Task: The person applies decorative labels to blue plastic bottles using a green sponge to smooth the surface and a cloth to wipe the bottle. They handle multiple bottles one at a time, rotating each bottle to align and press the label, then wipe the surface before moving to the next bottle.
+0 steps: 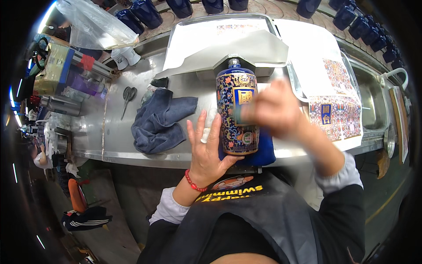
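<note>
A dark blue bottle [228, 112] with a colourful floral wrap and a blue gold-framed panel lies in front of me, its neck pointing away. Its neck end rests at a grey angular support [220, 64], and a bright blue cloth [266, 152] shows beneath its base. My left hand [206, 152] steadies the bottle, thumb at its base and index finger along its left side; the other fingers extend, one wrapped in white. Over the bottle's right side, my right hand [279, 110] is smeared by motion, fingers curled. A blurred teal patch shows at its fingertips; I cannot make out its kind.
Left of the bottle lie a grey-blue cloth [158, 123] and black scissors [127, 99]. Printed floral sheets [336, 114] are at the right, beside a metal sink [369, 110]. White paper [237, 48] covers a tray behind. Several blue bottles [180, 6] stand along the far conveyor.
</note>
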`<state>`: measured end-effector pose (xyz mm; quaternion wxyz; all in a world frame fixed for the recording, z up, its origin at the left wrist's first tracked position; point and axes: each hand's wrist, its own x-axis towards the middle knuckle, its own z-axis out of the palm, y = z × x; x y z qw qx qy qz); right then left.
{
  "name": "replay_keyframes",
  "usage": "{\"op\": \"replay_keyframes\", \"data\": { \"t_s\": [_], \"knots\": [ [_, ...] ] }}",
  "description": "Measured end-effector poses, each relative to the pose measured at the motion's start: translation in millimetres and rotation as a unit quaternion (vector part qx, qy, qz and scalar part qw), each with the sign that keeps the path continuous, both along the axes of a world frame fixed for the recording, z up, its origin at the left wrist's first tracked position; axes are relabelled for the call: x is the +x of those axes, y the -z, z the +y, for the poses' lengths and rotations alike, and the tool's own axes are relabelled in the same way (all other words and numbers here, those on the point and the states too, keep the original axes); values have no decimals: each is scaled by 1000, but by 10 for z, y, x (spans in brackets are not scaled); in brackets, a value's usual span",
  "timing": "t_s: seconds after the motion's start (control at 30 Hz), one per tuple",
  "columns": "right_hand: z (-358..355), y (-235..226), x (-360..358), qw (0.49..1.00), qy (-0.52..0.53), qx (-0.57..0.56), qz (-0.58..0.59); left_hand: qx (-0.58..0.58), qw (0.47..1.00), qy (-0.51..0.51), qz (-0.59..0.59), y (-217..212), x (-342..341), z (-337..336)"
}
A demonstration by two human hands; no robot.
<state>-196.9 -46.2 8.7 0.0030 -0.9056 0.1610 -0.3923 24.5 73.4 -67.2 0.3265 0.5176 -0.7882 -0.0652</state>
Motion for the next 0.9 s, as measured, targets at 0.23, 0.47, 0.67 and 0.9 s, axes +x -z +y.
{"op": "replay_keyframes", "data": {
  "t_s": [0.23, 0.47, 0.67, 0.9],
  "knots": [
    [-18, 96, -92, 926, 48, 320, -192, 6, 999, 11, 32, 99, 25, -4],
    [79, 205, -216, 889, -127, 436, -58, 29, 997, 21, 72, 167, 19, -5],
    [147, 452, -293, 901, 15, 382, -204, -58, 985, 159, -21, -116, 182, -296],
    [259, 562, -316, 855, 66, 463, -224, -67, 983, 170, -15, -202, 311, -1192]
  ]
}}
